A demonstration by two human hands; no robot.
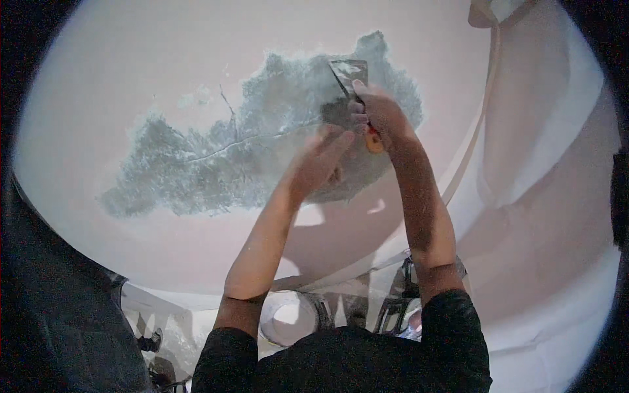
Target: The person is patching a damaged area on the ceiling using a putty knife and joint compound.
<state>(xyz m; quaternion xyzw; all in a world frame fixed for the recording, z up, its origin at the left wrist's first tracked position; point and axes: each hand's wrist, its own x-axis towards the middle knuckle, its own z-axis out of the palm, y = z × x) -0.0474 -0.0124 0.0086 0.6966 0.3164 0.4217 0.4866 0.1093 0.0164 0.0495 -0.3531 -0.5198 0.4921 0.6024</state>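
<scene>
My right hand [380,112] is closed round a putty knife [351,69], its thumb lying up along the base of the blade. Below the fist shows the orange end of the handle [374,141]. The wide metal blade, smeared with pale filler, is over the upper right of a grey rough patch [275,92] on the pale pink wall. Lower and to the left, my left hand [321,160] is in front of the same patch with its fingers stretched out, slightly blurred and holding nothing that shows. A thin crack [226,147] runs across the grey area.
A white round bucket [287,317] stands below my left forearm. Dark-framed gear [392,316] is to its right. Pale sheeting [544,150] hangs along the right side of the wall. Dark material [59,288] fills the lower left.
</scene>
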